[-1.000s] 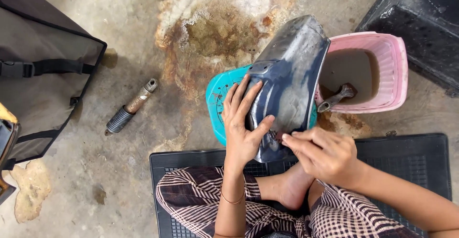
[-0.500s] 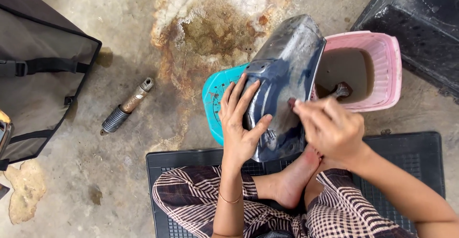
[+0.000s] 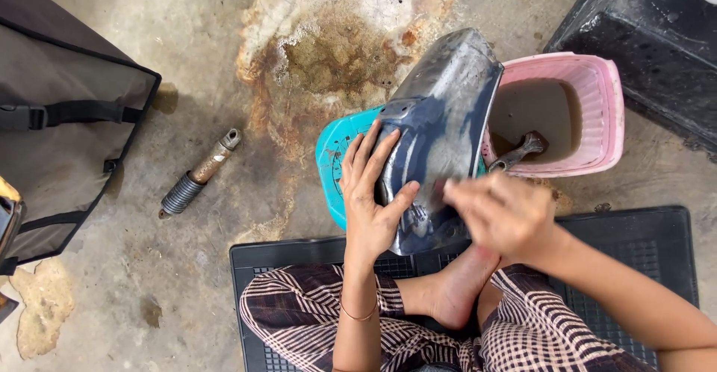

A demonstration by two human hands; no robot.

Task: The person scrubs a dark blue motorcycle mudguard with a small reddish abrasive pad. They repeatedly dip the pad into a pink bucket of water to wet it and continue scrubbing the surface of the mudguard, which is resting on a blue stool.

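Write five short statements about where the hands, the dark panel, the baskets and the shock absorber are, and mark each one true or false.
1. The left hand lies flat on the dark blue panel. True.
2. The pink basket is dry and empty. False: it holds brown water with a metal tool in it.
3. The shock absorber lies on the concrete floor, apart from both hands. True.
4. The right hand rests in the pink basket. False: it is at the panel's lower edge, blurred.
5. The panel rests over a teal basket. True.
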